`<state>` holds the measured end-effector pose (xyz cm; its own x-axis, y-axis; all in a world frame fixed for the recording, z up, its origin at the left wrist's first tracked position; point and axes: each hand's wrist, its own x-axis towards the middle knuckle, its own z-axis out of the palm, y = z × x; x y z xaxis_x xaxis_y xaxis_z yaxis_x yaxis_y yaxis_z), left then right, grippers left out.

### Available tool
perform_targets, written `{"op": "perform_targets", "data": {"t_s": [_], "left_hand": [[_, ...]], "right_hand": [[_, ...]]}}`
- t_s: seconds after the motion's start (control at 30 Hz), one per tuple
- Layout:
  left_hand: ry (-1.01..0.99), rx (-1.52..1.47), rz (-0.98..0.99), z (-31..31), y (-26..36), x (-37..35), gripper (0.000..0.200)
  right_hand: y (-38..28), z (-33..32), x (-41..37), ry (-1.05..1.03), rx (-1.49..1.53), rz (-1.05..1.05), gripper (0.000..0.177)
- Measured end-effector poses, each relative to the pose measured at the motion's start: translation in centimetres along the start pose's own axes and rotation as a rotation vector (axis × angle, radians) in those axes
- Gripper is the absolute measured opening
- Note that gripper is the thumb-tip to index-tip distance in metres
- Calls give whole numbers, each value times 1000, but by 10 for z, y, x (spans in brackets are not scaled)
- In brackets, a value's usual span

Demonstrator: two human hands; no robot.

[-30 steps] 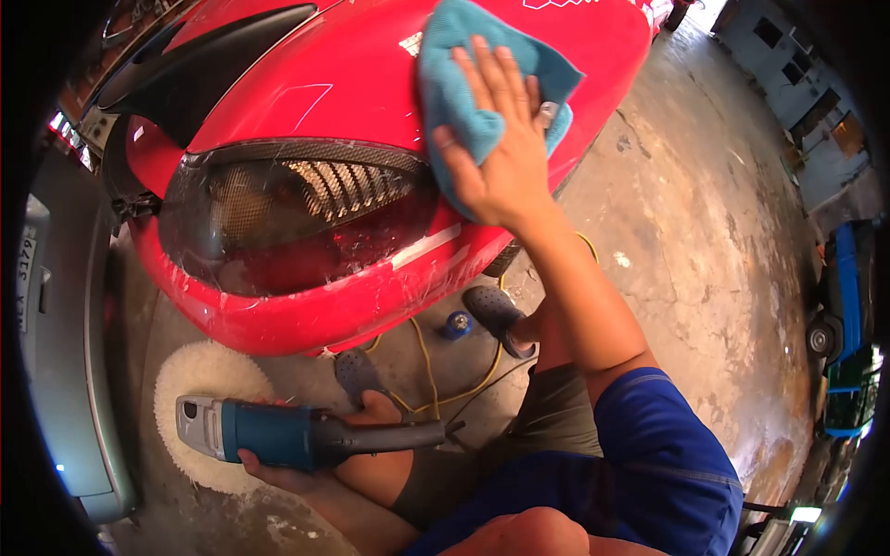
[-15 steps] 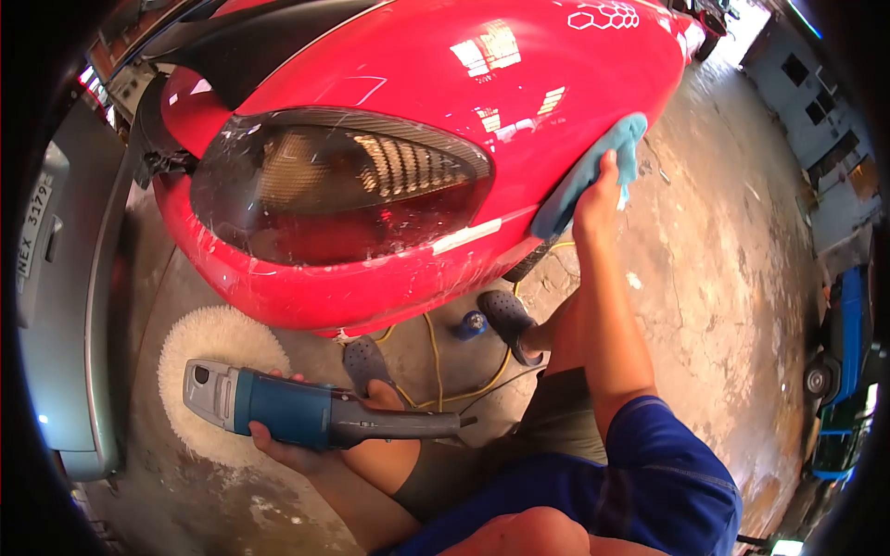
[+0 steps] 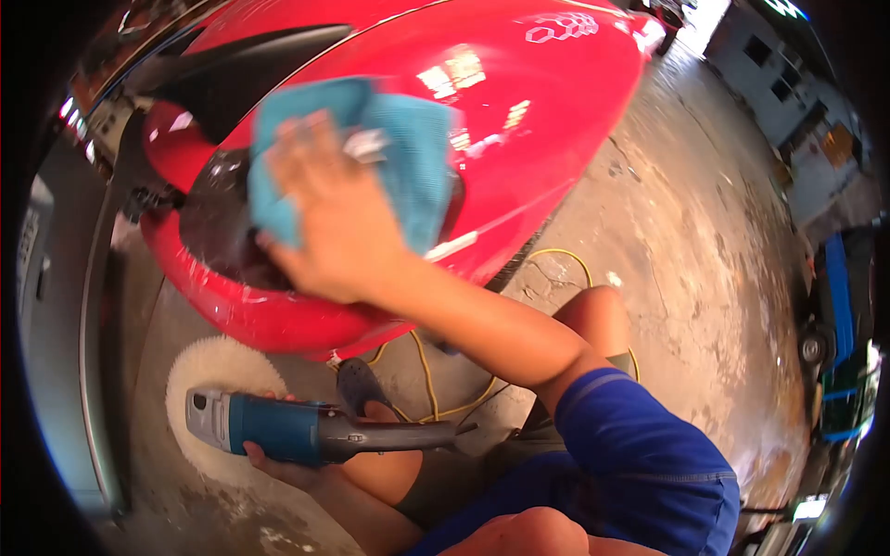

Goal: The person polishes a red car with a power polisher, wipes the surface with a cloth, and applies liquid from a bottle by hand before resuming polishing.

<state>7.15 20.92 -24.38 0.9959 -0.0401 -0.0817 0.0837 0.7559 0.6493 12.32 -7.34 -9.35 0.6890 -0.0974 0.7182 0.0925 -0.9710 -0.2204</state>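
Observation:
My left hand [image 3: 278,466] is wrapped round the blue and grey body of a power polisher [image 3: 273,428], gripping it from beneath at the lower left. A round, fluffy white pad [image 3: 199,371] sits on the polisher's far side. Higher up, my right hand [image 3: 338,208] presses a blue microfiber cloth [image 3: 413,157] over the dark headlight [image 3: 222,222] of a red car [image 3: 547,120]. Its fingers lie flat and somewhat spread on the cloth, blurred by motion. Most of the headlight is hidden by cloth and hand.
A yellow cord [image 3: 426,371] runs over the concrete floor [image 3: 677,278] under the car's bumper, near my shoe [image 3: 357,387]. A grey vehicle [image 3: 65,324] stands close on the left. A blue vehicle [image 3: 834,296] is at the far right.
My right hand has swept left with the cloth, from the red panel's lower right edge onto the headlight. My left hand still holds the polisher in nearly the same place.

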Motion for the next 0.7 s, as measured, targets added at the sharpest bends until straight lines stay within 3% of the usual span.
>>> {"op": "perform_targets", "data": {"t_s": [0.07, 0.13, 0.23, 0.33, 0.4, 0.47, 0.53, 0.6, 0.7], "left_hand": [[-24, -13, -2, 6, -1, 1, 78], [-5, -6, 15, 7, -3, 1, 77], [-10, 55, 18, -1, -4, 4, 79], [4, 108, 29, 5, -4, 2, 79], [15, 118, 24, 7, -5, 0, 79], [36, 119, 19, 8, -4, -1, 79], [26, 122, 21, 6, -5, 0, 79], [6, 133, 4, 1, -3, 1, 78], [16, 108, -26, -6, -6, 6, 76]], "right_hand": [[-4, 11, -1, -67, 137, -72, 88], [11, 2, -13, -31, 48, -83, 93], [55, -33, -55, -70, 82, -78, 100], [121, -51, -105, 8, -22, -38, 96], [163, -72, -131, 110, 94, 183, 87], [213, -84, -146, 324, 66, 250, 79], [251, -92, -154, 461, 49, 513, 72], [285, -96, -158, 581, 277, 648, 73], [290, -90, -146, 676, 322, 765, 73]]}}
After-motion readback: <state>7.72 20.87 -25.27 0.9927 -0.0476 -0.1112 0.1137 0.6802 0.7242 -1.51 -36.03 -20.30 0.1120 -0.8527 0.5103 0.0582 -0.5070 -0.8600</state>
